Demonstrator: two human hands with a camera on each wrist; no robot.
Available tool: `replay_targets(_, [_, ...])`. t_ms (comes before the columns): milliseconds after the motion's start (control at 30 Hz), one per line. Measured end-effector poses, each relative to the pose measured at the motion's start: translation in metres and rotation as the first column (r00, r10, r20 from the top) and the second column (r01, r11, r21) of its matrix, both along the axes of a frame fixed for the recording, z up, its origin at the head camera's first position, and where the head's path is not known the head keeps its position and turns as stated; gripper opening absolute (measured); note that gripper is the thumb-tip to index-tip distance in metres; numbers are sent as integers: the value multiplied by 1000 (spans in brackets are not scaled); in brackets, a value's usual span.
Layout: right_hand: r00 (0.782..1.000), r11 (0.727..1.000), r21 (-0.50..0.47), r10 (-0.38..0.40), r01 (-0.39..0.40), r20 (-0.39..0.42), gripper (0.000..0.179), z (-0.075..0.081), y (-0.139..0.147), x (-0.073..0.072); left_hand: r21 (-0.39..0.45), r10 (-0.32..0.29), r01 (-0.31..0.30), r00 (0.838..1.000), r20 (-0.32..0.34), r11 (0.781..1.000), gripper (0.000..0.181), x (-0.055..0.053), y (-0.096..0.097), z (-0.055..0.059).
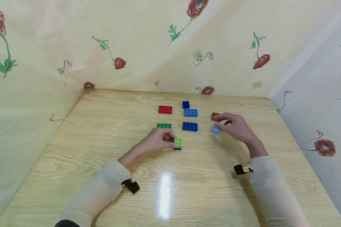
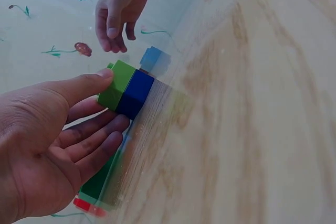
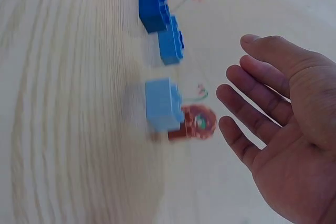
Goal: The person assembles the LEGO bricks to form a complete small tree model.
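Observation:
My left hand (image 1: 156,141) holds a lime green brick (image 1: 178,142) between thumb and fingers. That brick sits on a small dark blue brick (image 2: 137,95), and the left wrist view shows the two joined at the tabletop. Over a light blue brick (image 1: 215,129) hovers my right hand (image 1: 236,128), its fingers loosely bent and holding nothing. The right wrist view shows a gap between these fingers and the light blue brick (image 3: 162,104). Just behind it lies a brown brick (image 1: 214,115), partly covered by the right hand in the head view.
Beyond the left hand lies a green brick (image 1: 164,125), with a red brick (image 1: 165,109) farther back. Between the hands are a long dark blue brick (image 1: 190,126), a mid-blue brick (image 1: 190,113) and a small blue brick (image 1: 185,104). Flowered cloth (image 1: 147,47) encloses the wooden table (image 1: 102,126).

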State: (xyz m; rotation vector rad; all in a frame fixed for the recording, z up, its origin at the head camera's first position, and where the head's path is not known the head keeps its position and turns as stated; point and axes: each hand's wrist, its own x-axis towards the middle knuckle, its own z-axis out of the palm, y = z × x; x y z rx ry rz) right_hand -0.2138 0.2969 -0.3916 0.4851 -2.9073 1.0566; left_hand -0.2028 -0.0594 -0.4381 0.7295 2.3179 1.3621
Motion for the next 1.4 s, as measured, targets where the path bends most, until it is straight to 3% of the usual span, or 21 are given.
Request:
replay_targets(233, [998, 998, 20, -54, 54, 18, 34, -7, 21, -2, 3, 0, 0, 1000, -8, 1000, 24, -2, 1, -1])
replay_targets(633, [983, 995, 56, -86, 78, 162, 45, -26, 34, -7, 1, 3, -3, 1000, -5, 1000, 24, -1, 0, -1])
replay_targets(1167, [976, 993, 80, -98, 83, 195, 38, -31, 25, -7, 20, -5, 5, 1000, 13, 1000, 25, -4, -1, -2])
replay_targets(1400, [980, 993, 77, -100, 88, 170, 38, -29, 23, -5, 15, -3, 3, 1000, -4, 1000, 25, -4, -1, -3])
